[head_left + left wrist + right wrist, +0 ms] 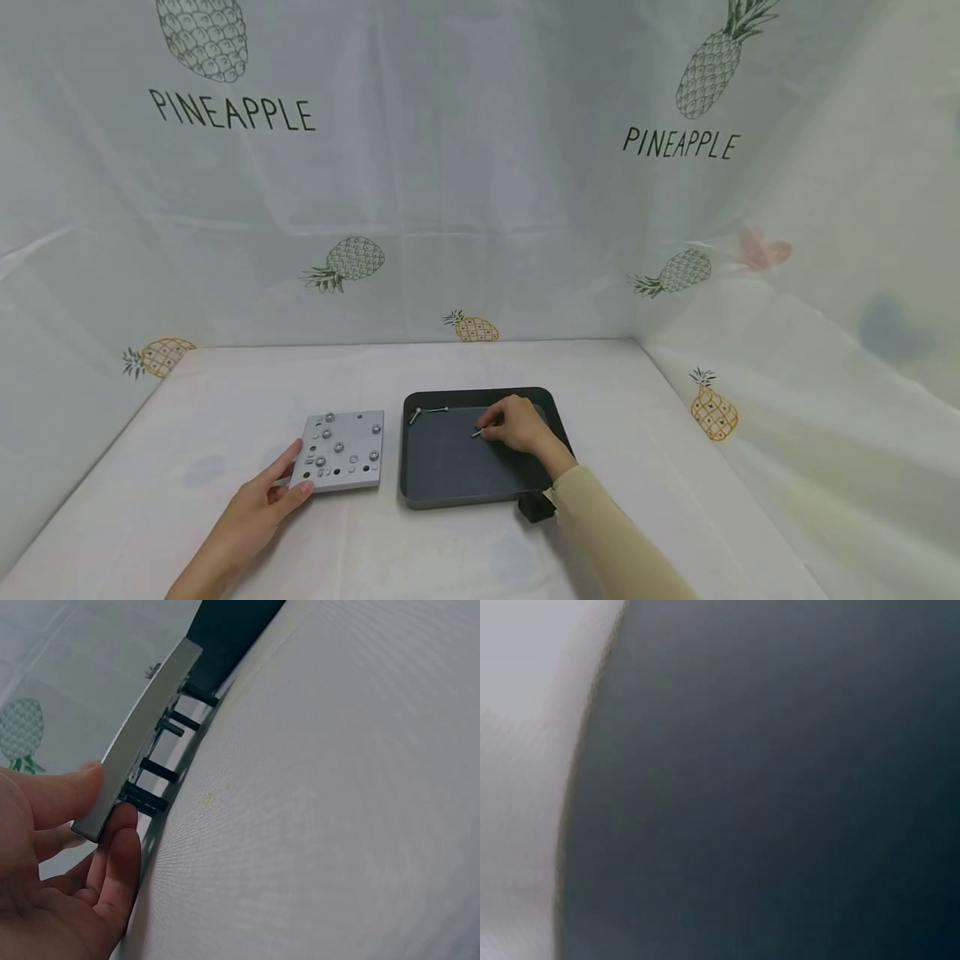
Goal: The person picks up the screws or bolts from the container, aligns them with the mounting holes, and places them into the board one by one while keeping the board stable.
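Observation:
My left hand (251, 507) grips the near-left corner of a flat grey metal plate (352, 426), thumb on top and fingers underneath. Several bolts sit in its holes, heads up. In the left wrist view, their dark shanks (159, 769) stick out below the plate toward the cloth. Over a dark grey tray (442, 479), my right hand (516, 423) pinches a small silver screw (477, 433) between thumb and fingertips. Two more screws (415, 415) lie in the tray's far-left corner. The right wrist view is filled by the tray's dark surface (742, 780), hiding the hand there.
A white cloth (450, 550) covers the table under plate and tray. Behind and to the right hang white sheets printed with pineapples (355, 257). A small black block (536, 507) sits under my right wrist, by the tray's near-right corner.

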`<state>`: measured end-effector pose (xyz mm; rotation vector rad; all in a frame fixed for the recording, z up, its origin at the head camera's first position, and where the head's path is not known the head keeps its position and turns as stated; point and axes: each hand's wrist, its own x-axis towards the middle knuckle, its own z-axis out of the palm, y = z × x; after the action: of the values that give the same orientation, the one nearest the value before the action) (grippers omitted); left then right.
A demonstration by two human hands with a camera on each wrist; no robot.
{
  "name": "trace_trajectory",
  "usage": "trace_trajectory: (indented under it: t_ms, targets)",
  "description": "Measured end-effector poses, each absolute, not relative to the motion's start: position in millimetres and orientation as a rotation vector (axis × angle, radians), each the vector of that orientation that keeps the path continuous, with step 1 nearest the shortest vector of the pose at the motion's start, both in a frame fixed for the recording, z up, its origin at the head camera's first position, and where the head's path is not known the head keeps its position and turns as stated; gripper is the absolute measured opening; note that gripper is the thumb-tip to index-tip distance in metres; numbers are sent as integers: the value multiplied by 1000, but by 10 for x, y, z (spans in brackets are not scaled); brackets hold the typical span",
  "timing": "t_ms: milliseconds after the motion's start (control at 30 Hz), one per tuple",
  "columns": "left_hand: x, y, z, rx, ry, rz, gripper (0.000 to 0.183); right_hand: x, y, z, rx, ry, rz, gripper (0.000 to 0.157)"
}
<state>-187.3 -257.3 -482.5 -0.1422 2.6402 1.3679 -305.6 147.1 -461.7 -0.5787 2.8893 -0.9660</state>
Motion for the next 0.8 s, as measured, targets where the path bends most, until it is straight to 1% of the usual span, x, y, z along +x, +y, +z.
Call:
trace_trajectory:
  t_ms: [367,567,800]
  targets:
    - [-1863,-2567,-4819,-139,2644,1367,91,-3070,1479,-4635,-571,2899,-951,5]
    - [-1856,-2565,-4821,-133,2652,1359,90,-3075,1531,-4623,-581,2877,-1038,4]
    - [-1858,-2562,-4810,-150,2628,1387,89,-3044,1482,-4575,-703,2862,-1146,8]
